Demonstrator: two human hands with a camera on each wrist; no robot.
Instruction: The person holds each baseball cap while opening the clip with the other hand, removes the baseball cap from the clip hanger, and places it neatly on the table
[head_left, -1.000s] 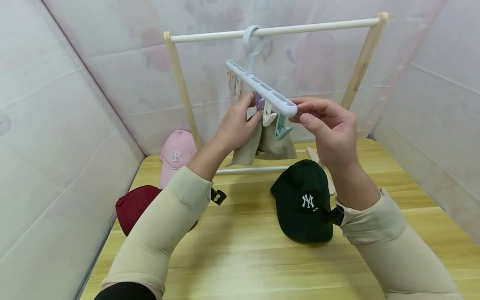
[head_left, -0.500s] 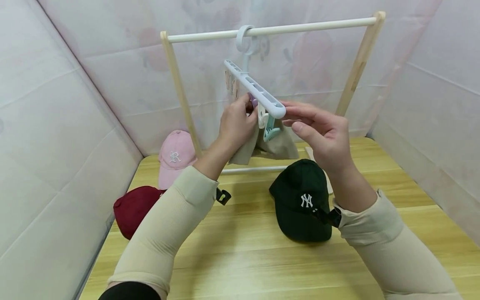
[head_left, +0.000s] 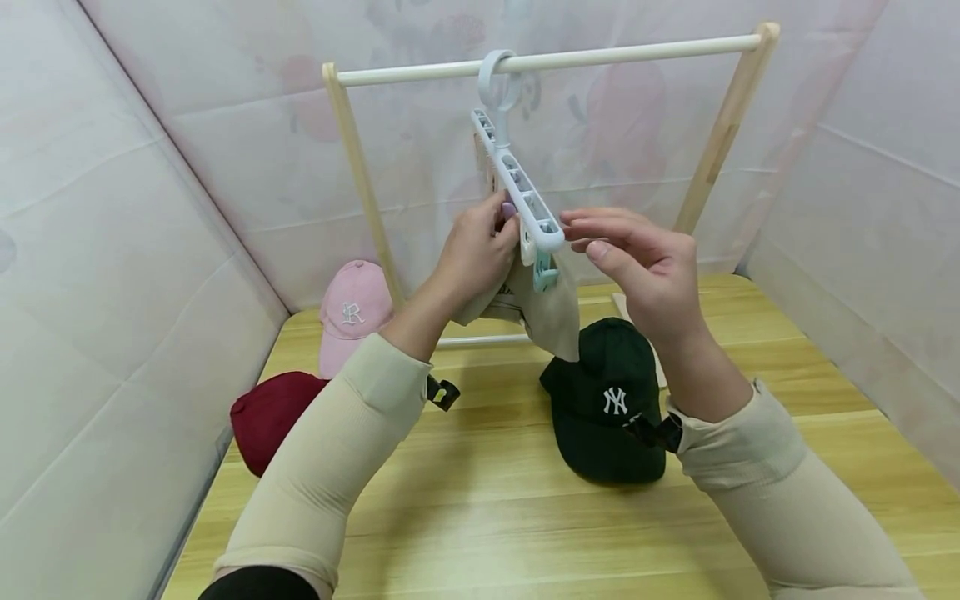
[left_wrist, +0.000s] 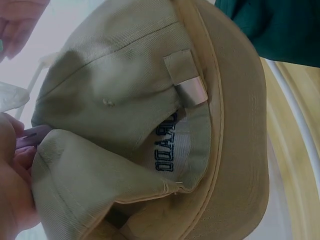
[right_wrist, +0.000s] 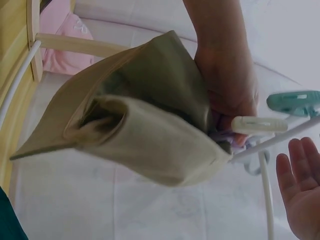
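The left hand [head_left: 476,250] was up by the clip hanger [head_left: 517,187], which hung by its ring from the white rail [head_left: 600,57] of the wooden rack [head_left: 360,179]. Its fingers were curled and pinched a purple clip [left_wrist: 31,137] together with the edge of the tan cap [head_left: 546,308]. The tan cap hung down from those fingers, just under the near end of the hanger. Its cloth was bunched up right against the fingertips, and its brim pointed down toward the table [head_left: 480,517]. In the left wrist view the inside of the cap showed, with a label [left_wrist: 167,147] sewn in it. The right hand [head_left: 645,267] was just beside the near end of the hanger. Its fingers were straight and loose and held nothing. They were near the hanger's tip, but it was hard to tell if they touched it. A white clip [right_wrist: 258,125] and a teal clip [right_wrist: 295,102] hung from the hanger close to the cap. A dark green cap [head_left: 607,400] lay on the table below the right hand. A pink cap [head_left: 352,312] and a dark red cap [head_left: 266,417] lay on the table off to the left, well apart from the tan cap.
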